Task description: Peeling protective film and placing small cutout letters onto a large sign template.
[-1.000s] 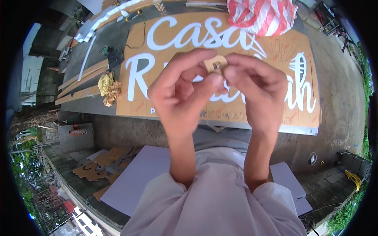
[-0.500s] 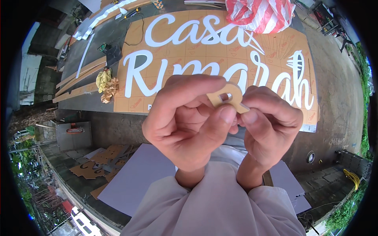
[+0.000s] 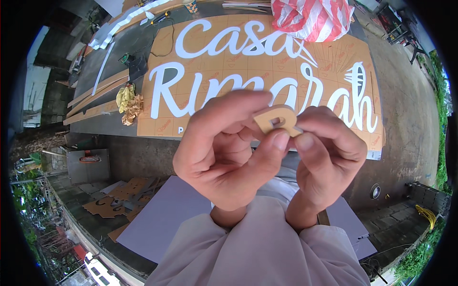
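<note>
Between my two hands is a small tan cut-out letter (image 3: 288, 115) with a hole through it. My left hand (image 3: 222, 157) is closed on it, the thumb pressed to its lower face and the index finger curled over to the upper left. At the letter's lower right corner, my right hand (image 3: 331, 155) pinches it between thumb and fingers. Both hands are raised in front of the worktable. Beyond them, large white cut-out letters (image 3: 167, 93) lie on a brown printed board (image 3: 148, 125), partly hidden by my hands.
A red-and-white striped plastic bag (image 3: 310, 19) covers the board's far edge. To the left are crumpled paper (image 3: 131, 110), wooden strips (image 3: 90, 108) and a black container (image 3: 138, 66). Below the table lie a pale sheet (image 3: 152, 221) and brown cut-out scraps (image 3: 102, 205).
The cut-out letter has tipped and shifted slightly to the right. My left index fingertip has drawn back a little from its upper edge. Both hands keep their hold.
</note>
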The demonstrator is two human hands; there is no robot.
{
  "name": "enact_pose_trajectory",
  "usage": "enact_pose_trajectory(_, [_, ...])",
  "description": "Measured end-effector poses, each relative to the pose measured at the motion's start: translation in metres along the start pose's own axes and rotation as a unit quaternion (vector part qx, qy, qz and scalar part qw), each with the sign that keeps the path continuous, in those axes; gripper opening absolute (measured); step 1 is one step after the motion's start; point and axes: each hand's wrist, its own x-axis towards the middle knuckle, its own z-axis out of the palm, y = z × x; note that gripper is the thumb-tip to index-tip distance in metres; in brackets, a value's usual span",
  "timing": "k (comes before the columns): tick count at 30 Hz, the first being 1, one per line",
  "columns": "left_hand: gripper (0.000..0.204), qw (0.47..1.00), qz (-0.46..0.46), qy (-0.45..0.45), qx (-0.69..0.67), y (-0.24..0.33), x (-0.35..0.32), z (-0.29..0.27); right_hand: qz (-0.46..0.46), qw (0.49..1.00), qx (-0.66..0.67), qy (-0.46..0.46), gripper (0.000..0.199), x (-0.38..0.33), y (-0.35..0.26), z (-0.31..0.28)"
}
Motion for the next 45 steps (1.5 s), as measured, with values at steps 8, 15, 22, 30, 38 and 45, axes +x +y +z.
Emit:
enact_pose_trajectory(8, [0.031,0.996,0.049,0.0,0.068,0.0,0.0,0.006,-0.091,0.991,-0.094,0.01,0.027,0.003,-0.001,-0.002])
enact_pose_trajectory(15, [0.028,0.984,0.061,-0.105,0.127,0.007,-0.005,0.002,-0.105,0.988,-0.11,0.025,0.016,0.0,-0.005,-0.005])
enact_pose_trajectory(22, [0.026,0.979,0.106,-0.097,0.146,0.005,-0.01,0.005,-0.056,0.994,-0.066,0.061,0.018,-0.008,-0.011,0.0])
enact_pose_trajectory(30, [0.03,0.988,0.08,-0.031,0.129,0.009,-0.018,0.015,-0.031,0.998,-0.035,0.045,0.02,-0.014,-0.009,0.0])
enact_pose_trajectory(38, [0.025,0.983,0.089,-0.058,0.152,0.008,-0.019,0.006,-0.02,0.997,-0.048,0.051,0.019,-0.018,-0.008,0.005])
enact_pose_trajectory(45, [0.028,0.986,0.109,-0.033,0.121,0.003,-0.017,0.012,-0.006,0.997,-0.04,0.063,0.021,-0.016,-0.009,0.006])
